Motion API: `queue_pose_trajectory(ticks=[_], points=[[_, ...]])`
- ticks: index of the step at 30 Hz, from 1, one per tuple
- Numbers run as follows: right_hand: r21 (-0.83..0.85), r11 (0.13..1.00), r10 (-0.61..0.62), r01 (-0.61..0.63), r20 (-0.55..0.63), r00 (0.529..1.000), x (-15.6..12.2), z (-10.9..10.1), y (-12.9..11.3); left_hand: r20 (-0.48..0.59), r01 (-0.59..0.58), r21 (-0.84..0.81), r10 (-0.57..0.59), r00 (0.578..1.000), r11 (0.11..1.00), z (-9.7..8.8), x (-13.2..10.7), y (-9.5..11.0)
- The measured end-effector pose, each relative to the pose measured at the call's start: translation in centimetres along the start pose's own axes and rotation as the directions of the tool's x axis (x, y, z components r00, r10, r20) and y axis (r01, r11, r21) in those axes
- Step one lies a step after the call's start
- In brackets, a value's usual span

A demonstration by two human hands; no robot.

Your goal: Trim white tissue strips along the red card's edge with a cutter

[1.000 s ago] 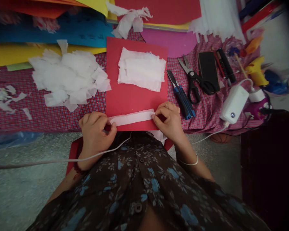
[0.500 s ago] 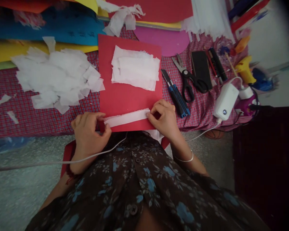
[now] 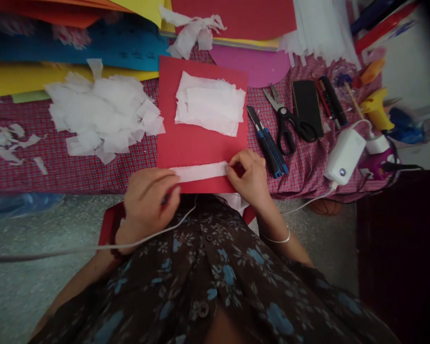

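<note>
A narrow white paper strip (image 3: 202, 172) lies along the near edge of a red card sheet (image 3: 200, 149). At its right end, my right hand (image 3: 250, 176) pinches it between thumb and fingertips. My left hand (image 3: 150, 198) rests over the left end, fingers stretched out on the strip and thumb apart, hiding that end. Farther up the card sits a stack of larger white paper pieces (image 3: 211, 106) with ragged edges. Left of the card, a loose heap of white paper pieces (image 3: 102, 112) covers part of the checked tablecloth (image 3: 75, 177).
Right of the card lie a utility knife (image 3: 267, 143), black-handled scissors (image 3: 286, 119), a dark phone (image 3: 308, 107) and pens (image 3: 331, 102). A white power bank (image 3: 345, 155) trails cables. Paper scraps (image 3: 10, 143) lie far left; coloured sheets (image 3: 75, 43) are stacked behind. A white cable (image 3: 93, 248) crosses my left wrist.
My left hand has moved inward from beyond the strip's left end to lie on it. The strip lies more level. My right hand keeps its pinch. The whole view has shifted slightly.
</note>
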State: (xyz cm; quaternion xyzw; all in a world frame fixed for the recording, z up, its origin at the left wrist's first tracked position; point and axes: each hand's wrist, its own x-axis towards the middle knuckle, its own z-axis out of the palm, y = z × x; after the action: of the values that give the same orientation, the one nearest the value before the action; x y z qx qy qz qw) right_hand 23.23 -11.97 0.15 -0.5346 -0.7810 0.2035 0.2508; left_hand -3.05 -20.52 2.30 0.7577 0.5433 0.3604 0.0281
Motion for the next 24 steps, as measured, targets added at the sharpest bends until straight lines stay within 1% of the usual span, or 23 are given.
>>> queue_pose_trajectory(ticks=[1,2,3,4,6,8,11,14,17,19,21,24], points=[[0.003,1.000,-0.003,0.003,-0.003,1.000,0.0,0.0,0.1,0.062,-0.084,-0.036,0.086,0.994,0.996,0.3,0.5,0.7],[0.005,1.000,-0.005,0.005,-0.007,1.000,0.0,0.1,0.1,0.137,-0.158,-0.054,0.164,0.977,0.986,0.6,1.0,1.4],[0.006,1.000,-0.007,0.008,-0.013,1.000,0.0,0.1,0.2,0.223,-0.213,-0.054,0.220,0.950,0.976,1.1,1.5,2.0],[0.005,1.000,-0.011,0.011,-0.020,1.000,0.0,0.2,0.3,0.303,-0.251,-0.037,0.250,0.920,0.967,1.7,2.0,2.6],[0.001,1.000,-0.018,0.018,-0.029,0.999,0.0,0.3,0.3,0.436,-0.280,0.006,0.250,0.865,0.960,2.9,2.7,3.3],[-0.010,1.000,-0.020,0.020,-0.032,0.999,0.0,0.3,0.4,0.500,-0.284,0.049,0.222,0.837,0.958,3.9,2.9,3.7],[-0.027,0.999,-0.023,0.022,-0.034,0.999,0.0,0.3,0.4,0.542,-0.276,0.118,0.171,0.823,0.954,4.7,2.1,3.6],[-0.029,0.999,-0.029,0.027,-0.042,0.999,0.0,0.3,0.3,0.562,-0.257,0.164,0.124,0.818,0.952,4.6,0.0,2.9],[-0.018,1.000,-0.021,0.020,-0.034,0.999,-0.1,0.4,0.3,0.535,-0.218,0.195,0.083,0.841,0.956,3.7,-2.4,1.9],[-0.014,1.000,-0.012,0.011,-0.029,1.000,-0.1,0.4,0.3,0.507,-0.177,0.195,0.056,0.860,0.965,2.7,-3.3,1.1],[-0.009,1.000,-0.012,0.011,-0.024,1.000,0.1,0.3,0.4,0.491,-0.133,0.153,0.042,0.870,0.979,1.7,-3.3,0.3],[0.011,0.999,-0.032,0.032,0.034,0.999,0.6,-0.2,0.3,0.495,-0.048,0.054,0.015,0.869,0.997,0.2,-1.4,-0.9]])
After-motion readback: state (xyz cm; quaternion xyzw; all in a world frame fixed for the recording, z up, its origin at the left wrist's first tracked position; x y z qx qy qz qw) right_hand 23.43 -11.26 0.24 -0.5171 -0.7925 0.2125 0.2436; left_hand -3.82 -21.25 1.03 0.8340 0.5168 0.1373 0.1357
